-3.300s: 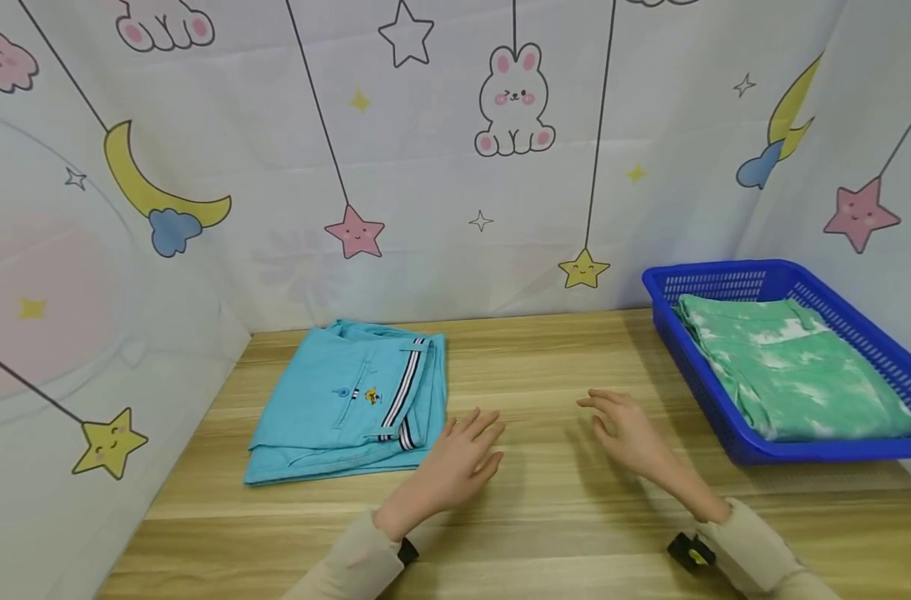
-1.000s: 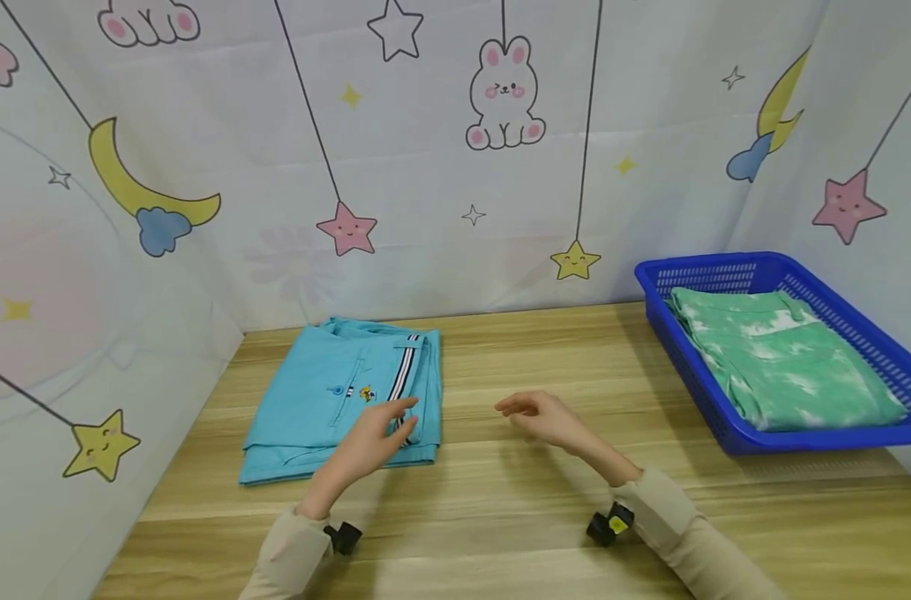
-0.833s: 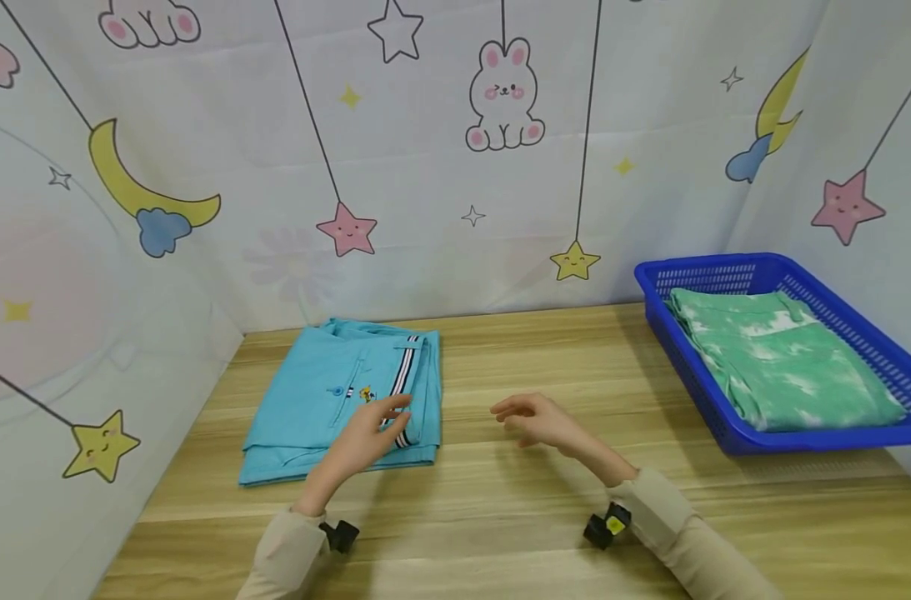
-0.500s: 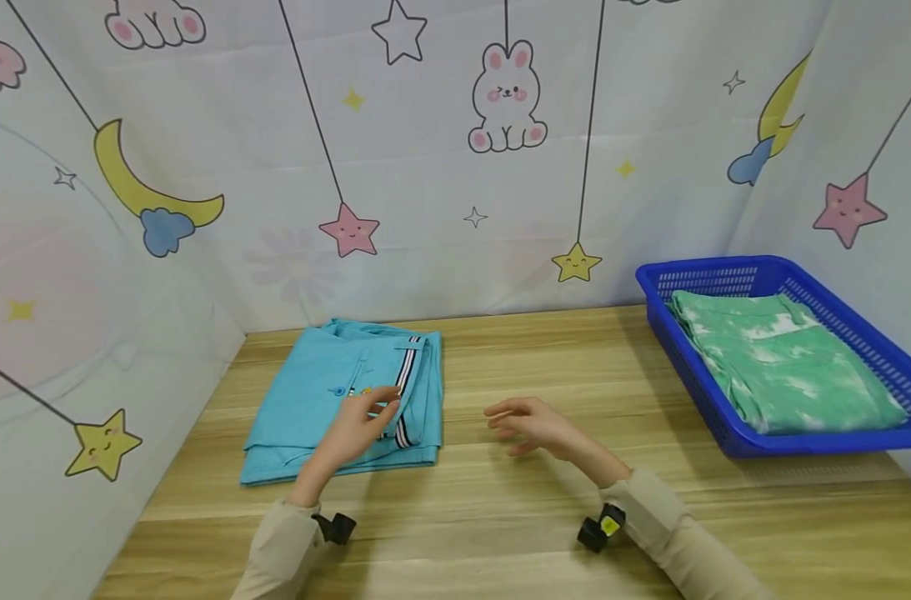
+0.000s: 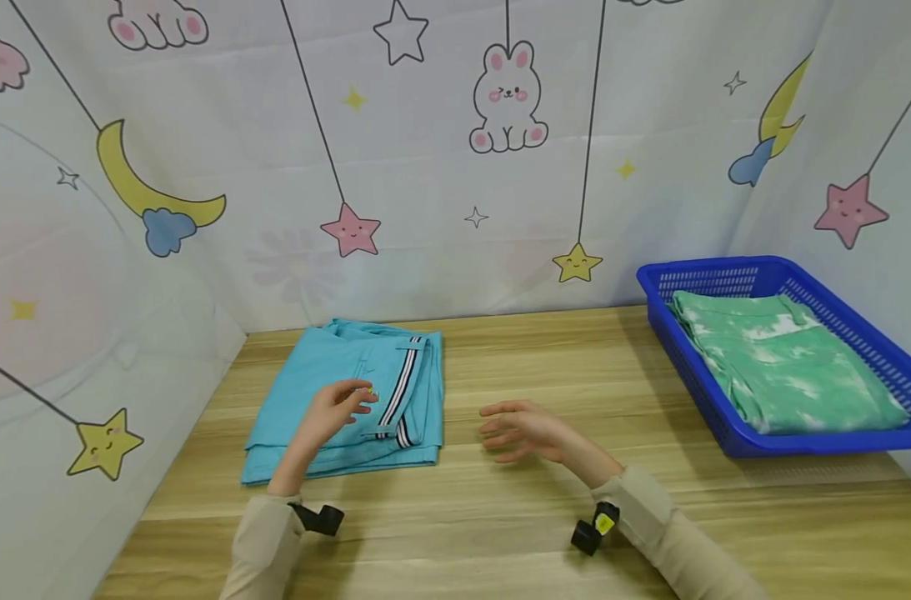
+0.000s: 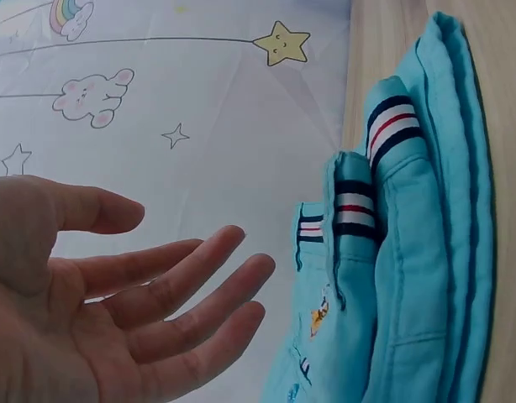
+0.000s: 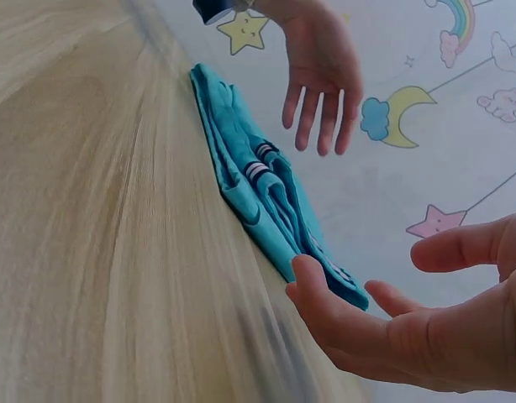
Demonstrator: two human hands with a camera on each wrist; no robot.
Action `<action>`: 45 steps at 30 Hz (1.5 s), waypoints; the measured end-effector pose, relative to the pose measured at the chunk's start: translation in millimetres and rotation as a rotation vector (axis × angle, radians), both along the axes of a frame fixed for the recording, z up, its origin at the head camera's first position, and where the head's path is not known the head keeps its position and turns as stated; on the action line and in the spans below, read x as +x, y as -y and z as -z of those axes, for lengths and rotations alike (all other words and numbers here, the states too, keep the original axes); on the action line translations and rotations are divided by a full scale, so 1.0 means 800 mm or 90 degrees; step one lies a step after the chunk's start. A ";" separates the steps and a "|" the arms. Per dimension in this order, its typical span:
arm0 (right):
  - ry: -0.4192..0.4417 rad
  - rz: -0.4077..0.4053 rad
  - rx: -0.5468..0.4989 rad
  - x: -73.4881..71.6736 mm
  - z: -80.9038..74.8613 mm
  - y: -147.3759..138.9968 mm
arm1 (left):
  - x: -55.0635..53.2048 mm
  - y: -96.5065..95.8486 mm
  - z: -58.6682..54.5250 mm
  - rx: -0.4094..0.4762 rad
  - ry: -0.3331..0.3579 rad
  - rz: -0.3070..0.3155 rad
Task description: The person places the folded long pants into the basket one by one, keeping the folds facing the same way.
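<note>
Below the left hand [image 5: 331,410], a folded turquoise cloth garment [image 5: 293,379] is striped navy, white and red at the waist. Right of the right hand [image 5: 528,433], folded green cloth [image 5: 793,367] is mottled white in a blue plastic basket [image 5: 845,442]; beyond, white fabric [image 5: 432,150] is star-printed.

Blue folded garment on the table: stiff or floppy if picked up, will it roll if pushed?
The blue folded garment is probably floppy: its cloth layers curl loosely at the striped waistband. Lifted by the top layer alone, it may unfold, since nothing visible binds the folds. Rolling seems unlikely, as it lies broad and flat on the table.
</note>
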State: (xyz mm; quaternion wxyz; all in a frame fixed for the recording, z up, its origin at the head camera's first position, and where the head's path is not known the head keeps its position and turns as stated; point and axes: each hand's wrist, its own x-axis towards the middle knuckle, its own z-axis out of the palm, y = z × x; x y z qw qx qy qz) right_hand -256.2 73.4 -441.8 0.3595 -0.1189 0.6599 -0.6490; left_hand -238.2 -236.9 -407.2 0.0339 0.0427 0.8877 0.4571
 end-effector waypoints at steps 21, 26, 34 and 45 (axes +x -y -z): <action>0.151 0.030 -0.072 0.006 0.015 0.029 | -0.005 0.059 -0.003 0.096 0.102 -0.096; 0.158 0.033 -0.082 0.008 0.016 0.035 | -0.009 0.083 0.009 0.124 0.109 -0.124; 0.177 0.054 -0.099 0.005 0.016 0.044 | -0.024 0.122 0.034 0.197 0.075 -0.238; 0.212 0.068 -0.115 0.000 0.015 0.051 | -0.012 0.126 0.013 0.198 0.047 -0.383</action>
